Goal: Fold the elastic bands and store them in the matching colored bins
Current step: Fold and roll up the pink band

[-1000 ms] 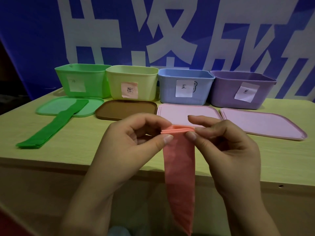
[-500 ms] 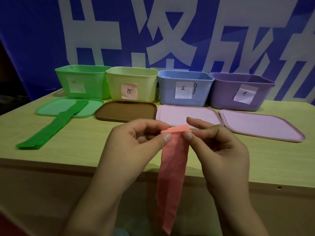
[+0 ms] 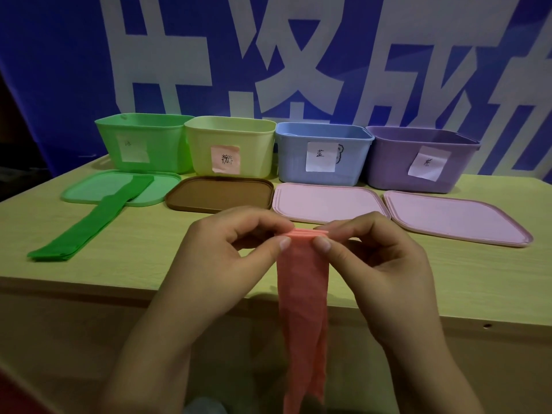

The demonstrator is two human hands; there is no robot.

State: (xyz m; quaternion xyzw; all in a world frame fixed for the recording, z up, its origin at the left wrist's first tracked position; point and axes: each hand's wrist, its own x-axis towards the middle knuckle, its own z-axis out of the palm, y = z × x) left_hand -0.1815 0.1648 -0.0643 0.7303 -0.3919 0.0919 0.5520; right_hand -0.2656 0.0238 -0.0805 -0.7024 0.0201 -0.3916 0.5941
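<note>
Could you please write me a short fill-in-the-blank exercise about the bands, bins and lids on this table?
1. Both hands pinch the top of the ____ band, which hangs below the table edge.
2. The green band lies with one end on the ____ lid.
3. The bin with the pink label is ____ in colour.
4. The lid in front of the blue bin is ____.

Missing words: pink; green; yellow; pink

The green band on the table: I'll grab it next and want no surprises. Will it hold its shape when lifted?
Probably not. The green band lies flat and thin, draped over the green lid edge, so likely floppy. The similar pink band hangs limp, suggesting it's light.
</note>
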